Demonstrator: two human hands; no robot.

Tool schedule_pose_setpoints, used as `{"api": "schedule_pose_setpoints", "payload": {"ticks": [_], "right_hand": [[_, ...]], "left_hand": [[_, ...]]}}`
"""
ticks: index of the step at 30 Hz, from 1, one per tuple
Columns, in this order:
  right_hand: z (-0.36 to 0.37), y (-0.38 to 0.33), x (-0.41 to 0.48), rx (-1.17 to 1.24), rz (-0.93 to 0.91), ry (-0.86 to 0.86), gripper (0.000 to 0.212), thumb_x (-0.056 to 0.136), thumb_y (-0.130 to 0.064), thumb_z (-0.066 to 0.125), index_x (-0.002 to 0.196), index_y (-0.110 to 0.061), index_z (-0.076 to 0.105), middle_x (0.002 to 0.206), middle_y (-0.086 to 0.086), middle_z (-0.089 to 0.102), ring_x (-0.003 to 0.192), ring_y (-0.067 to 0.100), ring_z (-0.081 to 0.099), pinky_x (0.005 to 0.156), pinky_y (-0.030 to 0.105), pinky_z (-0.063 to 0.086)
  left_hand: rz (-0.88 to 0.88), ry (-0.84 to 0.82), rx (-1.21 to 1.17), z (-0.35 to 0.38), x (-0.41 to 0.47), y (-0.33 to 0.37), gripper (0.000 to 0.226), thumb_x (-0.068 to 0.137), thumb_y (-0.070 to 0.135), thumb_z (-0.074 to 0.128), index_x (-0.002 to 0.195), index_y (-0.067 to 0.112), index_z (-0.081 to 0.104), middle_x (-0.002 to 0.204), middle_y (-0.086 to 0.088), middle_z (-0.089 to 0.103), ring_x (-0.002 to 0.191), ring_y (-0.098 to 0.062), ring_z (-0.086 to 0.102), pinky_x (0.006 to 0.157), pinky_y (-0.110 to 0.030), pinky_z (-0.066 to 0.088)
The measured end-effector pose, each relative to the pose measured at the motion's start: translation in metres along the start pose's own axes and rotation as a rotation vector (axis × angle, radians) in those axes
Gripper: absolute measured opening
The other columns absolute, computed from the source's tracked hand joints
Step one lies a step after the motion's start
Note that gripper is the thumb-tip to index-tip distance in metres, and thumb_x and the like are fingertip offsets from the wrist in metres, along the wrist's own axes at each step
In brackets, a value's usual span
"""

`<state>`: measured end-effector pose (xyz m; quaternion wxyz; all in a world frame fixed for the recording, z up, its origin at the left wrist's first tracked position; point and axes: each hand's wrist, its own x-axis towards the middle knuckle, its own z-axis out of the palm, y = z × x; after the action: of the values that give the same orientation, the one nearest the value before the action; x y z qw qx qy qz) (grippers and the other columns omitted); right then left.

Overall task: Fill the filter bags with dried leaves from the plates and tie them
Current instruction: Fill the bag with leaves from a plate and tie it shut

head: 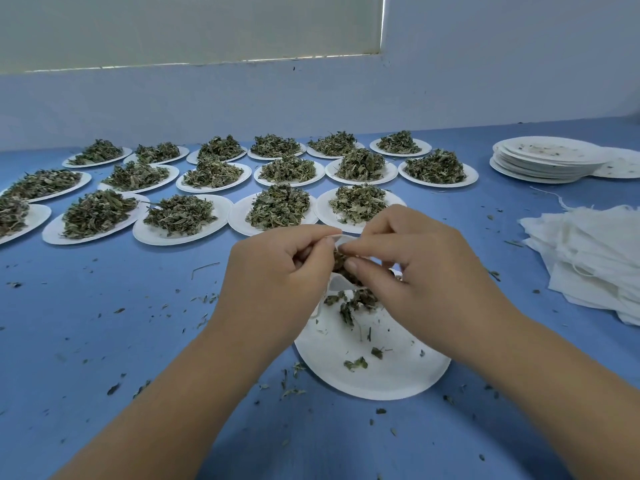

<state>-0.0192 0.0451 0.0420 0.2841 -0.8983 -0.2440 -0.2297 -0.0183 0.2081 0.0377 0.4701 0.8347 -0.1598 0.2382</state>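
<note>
The filter bag (337,285) is largely hidden; the leftmost plate (36,216) is cropped.

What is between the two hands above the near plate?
Head view: a white filter bag partly filled with dried leaves, its mouth held by the left hand and right hand.

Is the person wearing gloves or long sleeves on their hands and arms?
No gloves: the left hand and right hand are bare. No sleeves, watch or bracelets show on the left forearm or right forearm up to the picture's edge. The visible thumbnail looks unpainted.
</note>
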Motion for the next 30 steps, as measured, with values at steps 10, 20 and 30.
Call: {"api": "schedule_pose_setpoints", "payload": {"ticks": [10, 20, 30], "right_hand": [[-0.030, 0.023, 0.007, 0.091, 0.362, -0.099, 0.021, 0.076, -0.063, 0.042, 0.085, -0.053, 0.059, 0.092, -0.034, 0.058, 0.085, -0.017, 0.052, 0.067, 0.011, 0.034], [-0.012, 0.016, -0.003, -0.113, 0.339, -0.444, 0.060, 0.076, -0.072, 0.043, 0.115, -0.030, 0.062, 0.110, -0.011, 0.066, 0.096, 0.006, 0.059, 0.080, 0.027, 0.049], [-0.011, 0.015, -0.004, 0.019, 0.302, -0.479, 0.037, 0.074, -0.066, 0.049, 0.096, -0.042, 0.065, 0.092, -0.029, 0.062, 0.085, -0.011, 0.056, 0.073, 0.015, 0.048]], "left_hand": [[-0.025, 0.055, -0.056, -0.008, 0.004, -0.004, 0.019, 0.092, 0.023, 0.058, 0.086, 0.032, 0.073, 0.049, -0.009, 0.055, 0.047, -0.025, 0.055, 0.051, -0.036, 0.048], [-0.077, 0.091, -0.117, -0.010, 0.007, -0.009, 0.019, 0.092, 0.021, 0.058, 0.100, 0.021, 0.075, 0.049, 0.001, 0.055, 0.047, -0.008, 0.052, 0.044, -0.009, 0.043], [-0.068, 0.089, -0.092, -0.011, 0.008, -0.008, 0.019, 0.092, 0.019, 0.057, 0.095, 0.027, 0.074, 0.050, 0.002, 0.056, 0.047, -0.013, 0.053, 0.045, -0.010, 0.043]]}}
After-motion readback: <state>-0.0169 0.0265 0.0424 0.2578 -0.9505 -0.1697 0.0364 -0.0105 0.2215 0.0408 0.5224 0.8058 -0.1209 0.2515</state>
